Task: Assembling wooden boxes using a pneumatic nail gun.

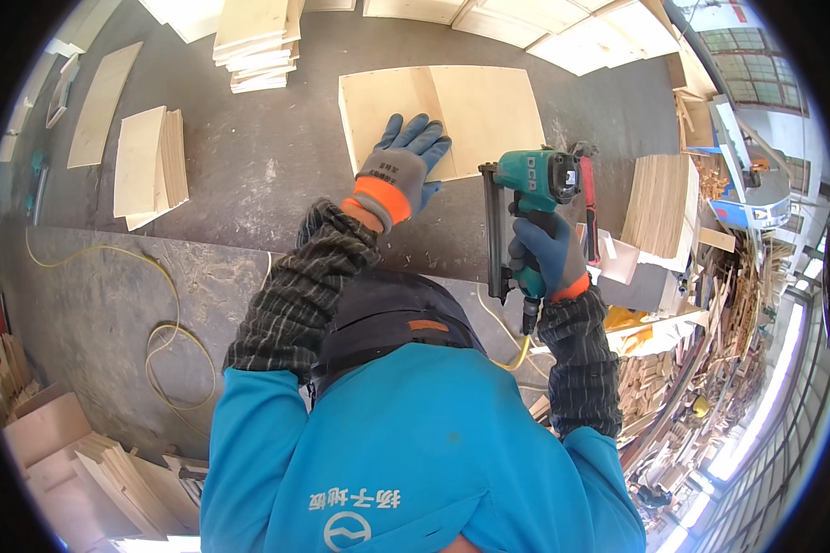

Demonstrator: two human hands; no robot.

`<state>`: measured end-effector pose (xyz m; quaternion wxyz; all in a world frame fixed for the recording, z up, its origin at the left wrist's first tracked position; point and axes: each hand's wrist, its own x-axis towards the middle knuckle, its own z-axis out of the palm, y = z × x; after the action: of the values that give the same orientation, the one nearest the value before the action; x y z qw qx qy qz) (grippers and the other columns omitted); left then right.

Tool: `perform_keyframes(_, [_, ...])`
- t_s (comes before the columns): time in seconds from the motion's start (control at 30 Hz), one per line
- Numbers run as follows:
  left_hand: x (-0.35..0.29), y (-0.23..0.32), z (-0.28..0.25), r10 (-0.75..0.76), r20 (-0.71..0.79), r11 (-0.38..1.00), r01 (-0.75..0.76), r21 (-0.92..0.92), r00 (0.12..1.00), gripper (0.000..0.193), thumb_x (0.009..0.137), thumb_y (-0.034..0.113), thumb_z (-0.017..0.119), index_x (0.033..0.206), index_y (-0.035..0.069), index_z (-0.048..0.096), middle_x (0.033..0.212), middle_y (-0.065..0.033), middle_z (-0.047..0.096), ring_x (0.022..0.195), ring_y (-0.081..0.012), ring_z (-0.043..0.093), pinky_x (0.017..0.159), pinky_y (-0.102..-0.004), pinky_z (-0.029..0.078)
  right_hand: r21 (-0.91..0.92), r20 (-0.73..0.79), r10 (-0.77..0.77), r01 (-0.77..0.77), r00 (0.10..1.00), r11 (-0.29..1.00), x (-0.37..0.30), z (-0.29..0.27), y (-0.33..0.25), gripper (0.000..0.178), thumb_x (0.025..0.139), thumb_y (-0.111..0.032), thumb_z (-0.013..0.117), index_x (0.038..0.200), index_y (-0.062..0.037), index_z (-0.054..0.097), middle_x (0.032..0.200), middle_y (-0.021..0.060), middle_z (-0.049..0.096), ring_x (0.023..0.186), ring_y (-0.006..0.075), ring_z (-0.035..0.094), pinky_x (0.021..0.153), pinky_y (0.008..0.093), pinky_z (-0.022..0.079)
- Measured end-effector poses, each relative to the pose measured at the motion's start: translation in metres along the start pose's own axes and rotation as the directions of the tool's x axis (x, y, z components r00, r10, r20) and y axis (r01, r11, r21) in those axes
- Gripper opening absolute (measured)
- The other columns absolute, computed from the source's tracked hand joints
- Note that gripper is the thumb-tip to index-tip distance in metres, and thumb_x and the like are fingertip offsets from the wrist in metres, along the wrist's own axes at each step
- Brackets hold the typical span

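Note:
My left hand [401, 166], in a grey and blue work glove with an orange cuff, lies with fingers stretched over a pale plywood piece [489, 115]. A seam divides this piece into two faces; I cannot tell how they are joined. In my gloved right hand [551, 251] is a green and black nail gun [529, 177], gripped by its handle. The gun's nose and long magazine are beside the plywood's near right corner. A red-handled hammer [590, 207] lies just right of the gun.
The dark worktable [277, 166] bears stacked thin boards [258, 41] at the back, more boards [148, 166] at left and a tall stack [657, 203] at right. A yellow air hose [171, 286] loops on the floor. Wood scraps [678, 387] are heaped at right.

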<state>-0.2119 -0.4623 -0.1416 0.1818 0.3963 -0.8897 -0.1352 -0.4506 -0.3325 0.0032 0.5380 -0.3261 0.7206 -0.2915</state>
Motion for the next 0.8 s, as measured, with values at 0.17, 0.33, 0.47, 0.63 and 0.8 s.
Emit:
perform_keyframes(0.17, [-0.027, -0.012, -0.041, -0.05, 0.037, 0.999, 0.051, -0.016, 0.998, 0.088, 0.086, 0.043, 0.086, 0.162, 0.018, 0.051, 0.174, -0.0104, 0.041, 0.164, -0.0354, 0.03, 0.135, -0.0594, 0.017, 0.066, 0.015, 0.015, -0.016, 1.0, 0.998, -0.008, 0.01, -0.004, 0.042, 0.097, -0.023, 0.074, 0.131, 0.0003, 0.066, 0.08, 0.0066, 0.067, 0.066, 0.0161, 0.065, 0.06, 0.0315, 0.054])
perform_keyframes(0.33, [-0.053, -0.037, -0.033, -0.116, 0.036, 0.993, 0.116, 0.002, 0.993, 0.091, 0.083, 0.043, 0.088, 0.163, 0.02, 0.05, 0.176, -0.0104, 0.037, 0.165, -0.0373, 0.027, 0.134, -0.0609, 0.021, 0.085, 0.055, 0.02, -0.025, 0.998, 0.996, -0.003, 0.029, -0.003, 0.042, 0.097, -0.023, 0.074, 0.131, -0.0001, 0.067, 0.08, 0.0065, 0.067, 0.066, 0.0153, 0.065, 0.061, 0.0319, 0.054])
perform_keyframes(0.47, [-0.057, -0.041, -0.02, -0.081, -0.068, 0.995, 0.078, -0.056, 0.994, 0.092, 0.08, 0.033, 0.091, 0.162, 0.019, 0.051, 0.175, -0.0106, 0.039, 0.165, -0.0383, 0.027, 0.132, -0.0588, 0.029, 0.03, 0.088, 0.022, -0.025, 0.996, 0.999, 0.001, 0.037, -0.001, 0.042, 0.097, -0.026, 0.074, 0.13, -0.0007, 0.068, 0.081, 0.0072, 0.067, 0.067, 0.0154, 0.065, 0.061, 0.0321, 0.054])
perform_keyframes(0.63, [-0.058, -0.042, -0.014, -0.087, -0.106, 0.99, 0.074, -0.124, 0.991, 0.092, 0.077, 0.028, 0.093, 0.16, 0.019, 0.054, 0.174, -0.0109, 0.041, 0.164, -0.0383, 0.029, 0.131, -0.0561, 0.032, 0.008, 0.057, 0.033, -0.034, 0.998, 0.999, 0.0, 0.043, -0.006, 0.044, 0.096, -0.027, 0.074, 0.13, -0.0006, 0.068, 0.081, 0.0073, 0.067, 0.066, 0.0159, 0.065, 0.06, 0.0322, 0.054])
perform_keyframes(0.8, [-0.059, -0.042, -0.014, -0.082, -0.136, 0.991, 0.066, -0.12, 0.987, 0.089, 0.077, 0.027, 0.092, 0.158, 0.018, 0.056, 0.172, -0.0112, 0.044, 0.163, -0.0381, 0.031, 0.131, -0.0531, 0.034, -0.004, 0.067, 0.022, -0.022, 0.997, 1.0, 0.002, 0.043, -0.003, 0.044, 0.096, -0.029, 0.074, 0.129, -0.0004, 0.067, 0.081, 0.0074, 0.067, 0.065, 0.0162, 0.065, 0.06, 0.0324, 0.055])
